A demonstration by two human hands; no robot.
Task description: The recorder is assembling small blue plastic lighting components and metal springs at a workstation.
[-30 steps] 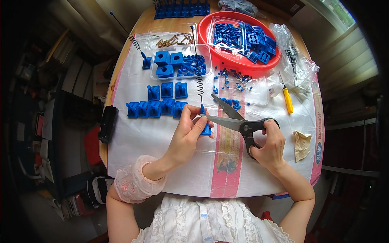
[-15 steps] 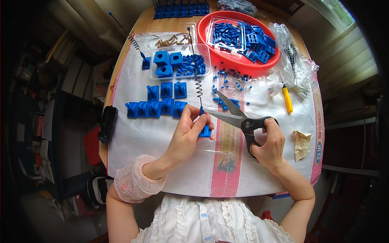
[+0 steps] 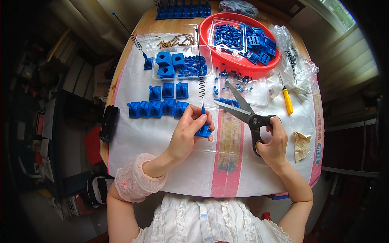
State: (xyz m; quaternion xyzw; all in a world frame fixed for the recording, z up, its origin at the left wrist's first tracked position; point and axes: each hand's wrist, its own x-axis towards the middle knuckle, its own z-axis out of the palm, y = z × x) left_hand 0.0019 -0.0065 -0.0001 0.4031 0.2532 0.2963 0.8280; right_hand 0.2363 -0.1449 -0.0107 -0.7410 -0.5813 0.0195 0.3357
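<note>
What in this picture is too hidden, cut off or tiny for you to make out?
- Head view: the small blue part in the left hand is mostly covered by fingers, so its shape is unclear.
- The scissors handles are wrapped by the right hand.
- The loose bits below the red bowl are too small to identify.
- The blue row at the far table end is cut by the top edge.

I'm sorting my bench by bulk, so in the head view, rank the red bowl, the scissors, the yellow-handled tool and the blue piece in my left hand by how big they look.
1. red bowl
2. scissors
3. yellow-handled tool
4. blue piece, though the left hand partly hides it
</note>
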